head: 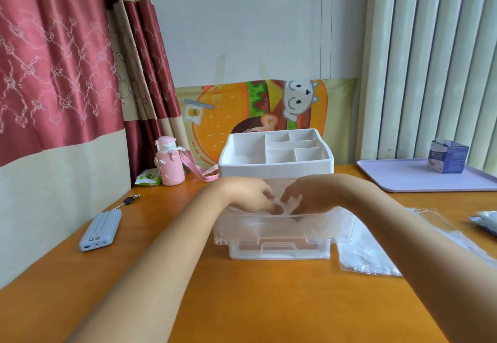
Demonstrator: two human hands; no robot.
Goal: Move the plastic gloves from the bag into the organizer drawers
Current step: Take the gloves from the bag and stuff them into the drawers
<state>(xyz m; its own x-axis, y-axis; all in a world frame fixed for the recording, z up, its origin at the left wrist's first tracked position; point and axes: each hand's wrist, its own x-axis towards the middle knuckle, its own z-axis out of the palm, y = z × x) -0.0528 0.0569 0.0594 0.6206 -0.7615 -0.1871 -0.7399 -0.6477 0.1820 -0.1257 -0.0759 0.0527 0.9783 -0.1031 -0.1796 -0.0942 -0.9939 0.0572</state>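
Gloves (291,203) thin, whitish, crumpled; left hand (250,194), right hand (309,194) pinching them in clear drawer (282,225).

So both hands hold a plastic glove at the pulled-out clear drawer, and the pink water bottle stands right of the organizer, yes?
No: the head view shows the pink water bottle left of the organizer. The left hand and right hand do hold a plastic glove at the pulled-out clear drawer.

Orange wooden table (255,302) with the white organizer (274,166) sitting mid-table. Left side has a power bank (100,229), a key (129,200), a pink bottle (169,163) and a green packet (148,177) at the back; on the right there's a lilac tray (419,181) and a clear plastic bag (368,256) lying flat
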